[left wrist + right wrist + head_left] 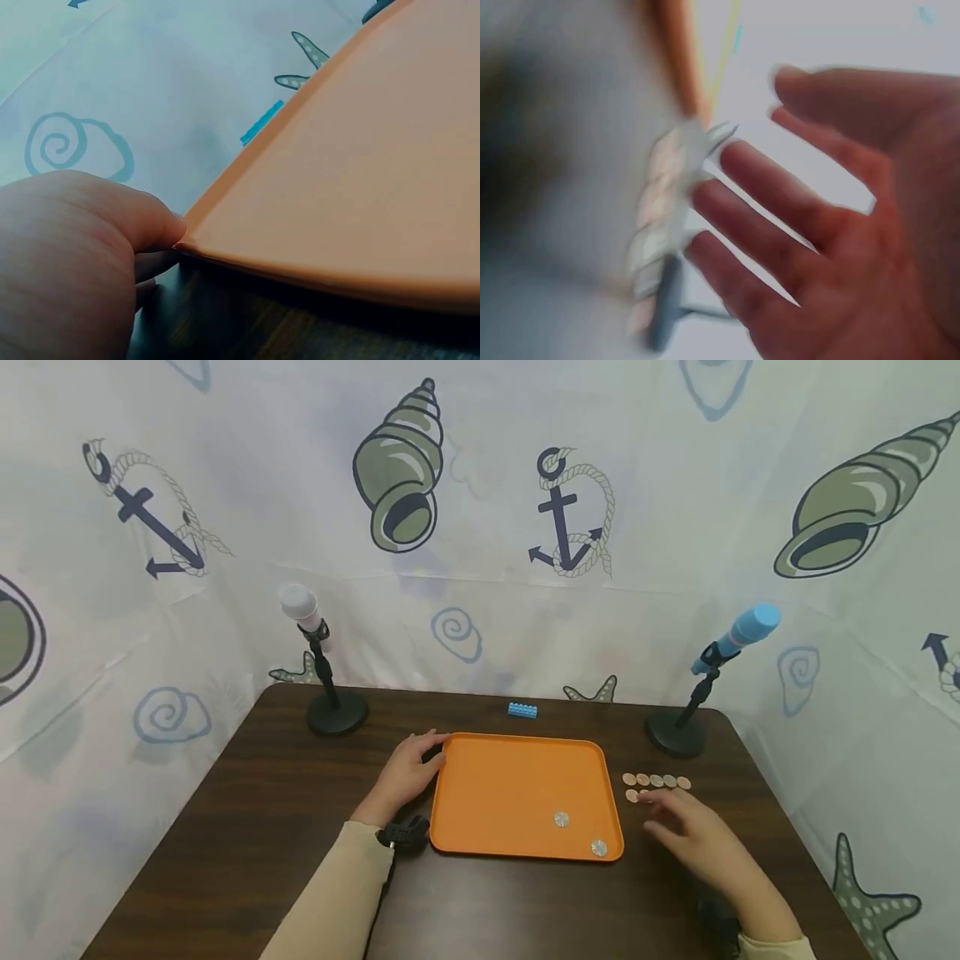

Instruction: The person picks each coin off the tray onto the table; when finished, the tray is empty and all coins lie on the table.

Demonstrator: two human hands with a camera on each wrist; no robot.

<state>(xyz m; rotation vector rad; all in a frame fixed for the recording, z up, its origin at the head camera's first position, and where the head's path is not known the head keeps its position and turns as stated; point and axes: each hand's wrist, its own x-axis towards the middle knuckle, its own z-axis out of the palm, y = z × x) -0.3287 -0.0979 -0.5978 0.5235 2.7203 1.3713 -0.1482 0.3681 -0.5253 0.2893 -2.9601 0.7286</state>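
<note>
An orange tray (495, 793) lies on the dark wooden table, with a silvery coin (561, 819) inside and another silvery coin (598, 847) by its lower right corner. My left hand (405, 777) holds the tray's upper left edge; in the left wrist view the thumb (154, 221) pinches the rim, with other fingers partly hidden below. Right of the tray, several copper and silvery coins (656, 781) form a row. Below it, a copper coin (632, 795) begins a second row, partly covered by my right hand (697, 839). That hand's fingers are loosely extended in the blurred right wrist view.
A blue toy brick (522, 710) sits behind the tray. At the back stand a white microphone (298, 602) on a black stand (337, 712) to the left and a blue microphone (753, 625) on another stand (675, 732) to the right. A printed curtain (495, 510) hangs behind.
</note>
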